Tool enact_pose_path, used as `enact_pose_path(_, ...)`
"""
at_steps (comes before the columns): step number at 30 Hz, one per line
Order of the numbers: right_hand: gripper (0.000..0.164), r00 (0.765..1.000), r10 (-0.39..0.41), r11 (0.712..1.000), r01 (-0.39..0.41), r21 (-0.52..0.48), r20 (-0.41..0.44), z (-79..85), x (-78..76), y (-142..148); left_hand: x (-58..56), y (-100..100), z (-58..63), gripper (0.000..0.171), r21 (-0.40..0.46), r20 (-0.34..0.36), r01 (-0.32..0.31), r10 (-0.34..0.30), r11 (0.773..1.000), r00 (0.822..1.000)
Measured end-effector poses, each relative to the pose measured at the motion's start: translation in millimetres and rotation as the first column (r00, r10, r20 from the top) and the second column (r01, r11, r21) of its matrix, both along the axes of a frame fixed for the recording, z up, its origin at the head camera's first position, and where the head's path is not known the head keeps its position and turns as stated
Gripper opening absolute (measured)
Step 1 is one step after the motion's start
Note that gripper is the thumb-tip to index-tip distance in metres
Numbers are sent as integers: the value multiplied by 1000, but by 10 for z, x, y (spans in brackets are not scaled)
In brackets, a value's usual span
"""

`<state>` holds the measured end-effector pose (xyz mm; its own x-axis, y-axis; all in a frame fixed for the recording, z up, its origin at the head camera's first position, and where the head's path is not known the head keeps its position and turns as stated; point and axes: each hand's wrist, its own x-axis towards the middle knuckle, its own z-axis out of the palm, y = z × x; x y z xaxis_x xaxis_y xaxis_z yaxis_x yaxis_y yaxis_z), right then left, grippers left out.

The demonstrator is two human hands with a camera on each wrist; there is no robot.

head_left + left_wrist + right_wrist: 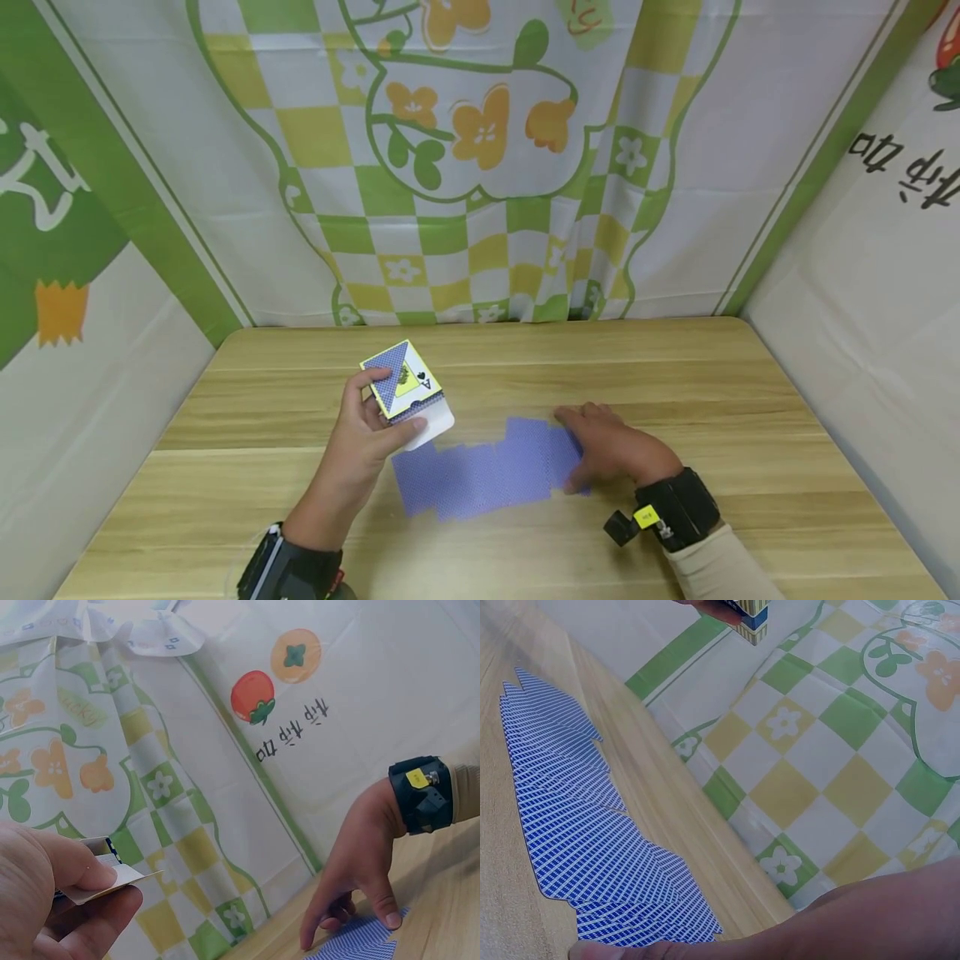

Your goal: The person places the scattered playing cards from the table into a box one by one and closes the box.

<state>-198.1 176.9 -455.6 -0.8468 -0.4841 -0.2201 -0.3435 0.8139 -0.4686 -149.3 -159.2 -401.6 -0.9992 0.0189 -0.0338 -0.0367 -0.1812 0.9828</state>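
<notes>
My left hand (371, 446) holds up a card box (403, 379), fingers along its far side and thumb on its white flap (431, 421). The box has a blue-patterned face with an ace of spades, and its flap stands open. What is inside is hidden in the head view. Below it, a row of overlapping playing cards (480, 479) lies face down, blue backs up. At the row's right end, my right hand (618, 446) spans the last cards, thumb at their near edge and fingers at the far edge. In the right wrist view the thumb (622, 950) lies along the card ends.
The wooden table (712, 375) runs back to a green-and-yellow checked curtain (450, 242). White printed cloth walls (862, 275) stand at both sides. Each wrist carries a black strap (678, 508) with a small camera.
</notes>
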Motion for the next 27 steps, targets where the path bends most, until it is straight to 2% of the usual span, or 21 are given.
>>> enact_pose_path(9,103,999,-27,999,26,30,31,22,17,-45,-3,2,-11,78,4,-9,0,0,1000,1000)
enact_pose_path(21,87,999,-32,996,33,86,-17,114,101,-124,-4,1,-16,79,-2,-5,-3,3,1000,1000)
enact_pose_path(27,91,998,-69,989,69,133,-1,152,123,-158,-2,2,-10,80,-7,2,2,-2,1000,1000)
